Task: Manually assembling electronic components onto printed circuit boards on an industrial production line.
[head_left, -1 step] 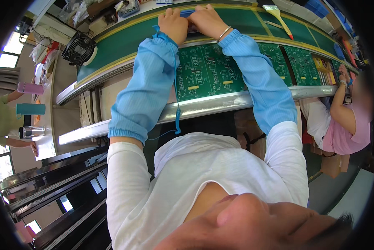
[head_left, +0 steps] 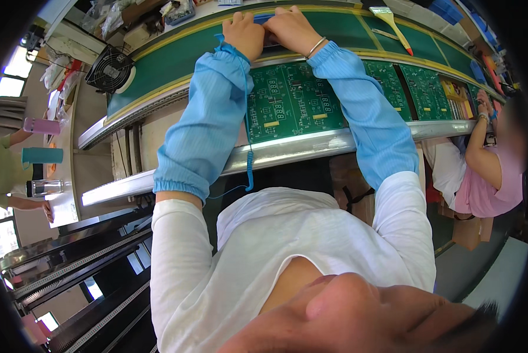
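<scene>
Both my hands are at the far side of the green conveyor belt, close together over a blue object (head_left: 264, 19) that is mostly hidden. My left hand (head_left: 244, 35) has its fingers bent, with the tips out of sight. Beside it, my right hand (head_left: 293, 30) curls its fingers too, a bracelet on its wrist. What they hold, if anything, is covered by the hands. A blue coiled cord (head_left: 250, 170) hangs from a band at my left wrist. Under my forearms lies a green circuit board (head_left: 290, 100) with digit displays, between metal rails.
More green circuit boards (head_left: 424, 94) lie along the rail to the right. A brush (head_left: 393, 28) rests on the belt (head_left: 334, 32). A black fan (head_left: 110, 69) stands at the left end. A person in pink (head_left: 490, 182) works at the right; another person (head_left: 14, 162) is at the far left.
The blue coiled cord hangs slightly differently below my left wrist. My hands stay in nearly the same place.
</scene>
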Motion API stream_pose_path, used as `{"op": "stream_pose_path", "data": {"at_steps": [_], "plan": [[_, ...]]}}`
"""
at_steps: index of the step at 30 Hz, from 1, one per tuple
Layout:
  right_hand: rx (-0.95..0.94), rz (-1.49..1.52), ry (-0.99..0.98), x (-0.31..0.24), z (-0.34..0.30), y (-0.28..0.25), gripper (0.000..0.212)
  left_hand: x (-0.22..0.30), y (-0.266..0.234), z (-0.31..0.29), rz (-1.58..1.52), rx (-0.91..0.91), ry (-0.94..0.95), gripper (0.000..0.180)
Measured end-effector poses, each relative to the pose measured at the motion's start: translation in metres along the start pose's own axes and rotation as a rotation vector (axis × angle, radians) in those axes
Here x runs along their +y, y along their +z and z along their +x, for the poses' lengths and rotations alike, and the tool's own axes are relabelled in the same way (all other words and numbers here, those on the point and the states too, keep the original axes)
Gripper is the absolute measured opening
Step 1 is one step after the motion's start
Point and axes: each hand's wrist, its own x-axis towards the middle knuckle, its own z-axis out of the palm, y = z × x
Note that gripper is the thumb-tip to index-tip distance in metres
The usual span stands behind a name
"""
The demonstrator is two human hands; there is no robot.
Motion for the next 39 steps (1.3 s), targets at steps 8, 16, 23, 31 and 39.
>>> {"op": "stream_pose_path", "data": {"at_steps": [8, 16, 23, 31, 39], "plan": [[-0.183, 0.231, 0.166, 0.008, 0.001, -0.002, 0.015, 0.007, 0.024, 0.004, -0.090, -0.005, -0.100, 0.015], [-0.059, 0.141, 0.097, 0.011, -0.006, 0.006, 0.012, 0.004, 0.020, 0.007, -0.100, -0.061, -0.036, 0.015], [-0.131, 0.159, 0.105, 0.013, 0.005, -0.004, 0.011, 0.001, 0.030, 0.005, -0.095, -0.003, -0.104, 0.017], [-0.380, 0.956, 0.508, 0.045, -0.005, -0.041, 0.013, 0.010, -0.009, -0.006, -0.340, 0.185, -0.078, 0.012], [-0.430, 1.113, 0.547, 0.053, -0.071, -0.066, 0.017, 0.011, -0.026, -0.045, -1.342, -0.081, -0.265, 0.012]]}}
